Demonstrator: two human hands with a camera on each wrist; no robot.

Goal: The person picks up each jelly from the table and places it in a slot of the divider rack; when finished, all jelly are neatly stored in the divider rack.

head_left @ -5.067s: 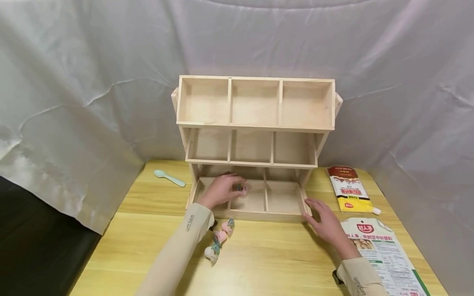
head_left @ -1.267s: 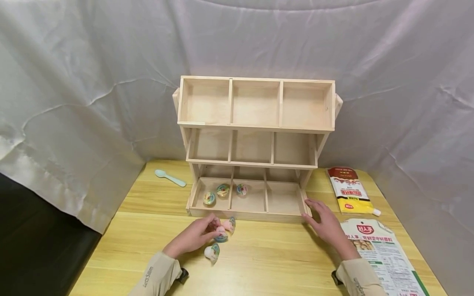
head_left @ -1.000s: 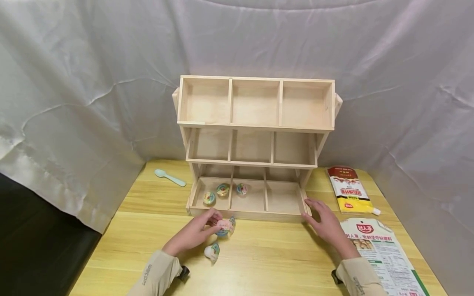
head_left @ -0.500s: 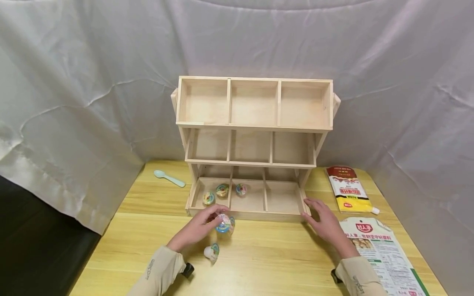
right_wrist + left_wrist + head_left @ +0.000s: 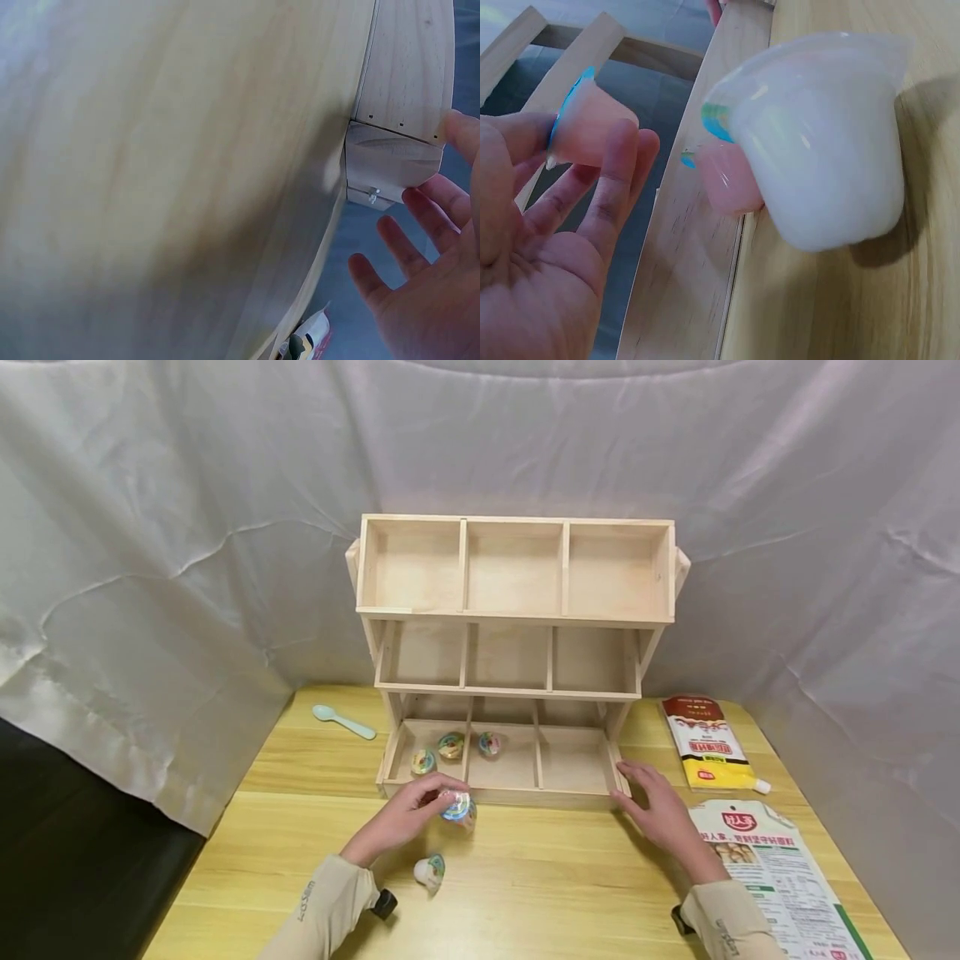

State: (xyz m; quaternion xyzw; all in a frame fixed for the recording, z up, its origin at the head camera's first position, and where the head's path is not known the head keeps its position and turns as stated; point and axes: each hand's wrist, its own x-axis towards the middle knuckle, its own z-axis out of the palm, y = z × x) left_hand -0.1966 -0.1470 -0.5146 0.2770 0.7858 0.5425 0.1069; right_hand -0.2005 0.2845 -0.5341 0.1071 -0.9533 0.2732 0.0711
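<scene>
Since 1.3 s ago, the left hand (image 5: 408, 814) has lifted 1 pink jelly cup (image 5: 455, 806) off the table (image 5: 570, 877) and carried it toward the front edge of the wooden rack (image 5: 516, 618), while the right hand (image 5: 654, 802) has stayed where it was; 5.1 s ago the left hand was inside the bottom tier setting down a cup there.

Largest first: the table carries the rack, which has 3 tiers of 3 compartments; its bottom tier holds 2 cups (image 5: 437, 753) in the left compartment and 1 cup (image 5: 489, 743) in the middle one; the upper 2 tiers show nothing inside. On the tabletop, another pink cup (image 5: 727, 180) lies just beside the held one, and a white cup (image 5: 430, 870) sits nearer the person.

The step in hand looks like moving cups into the bottom tier; the next move would call for clearing the front lip and lowering the cup into a compartment.

The left hand pinches the cup between thumb and fingertips (image 5: 619, 161), palm partly open; the right hand lies flat with fingers spread, touching the rack's right front corner (image 5: 394, 161) and holding nothing.
</scene>
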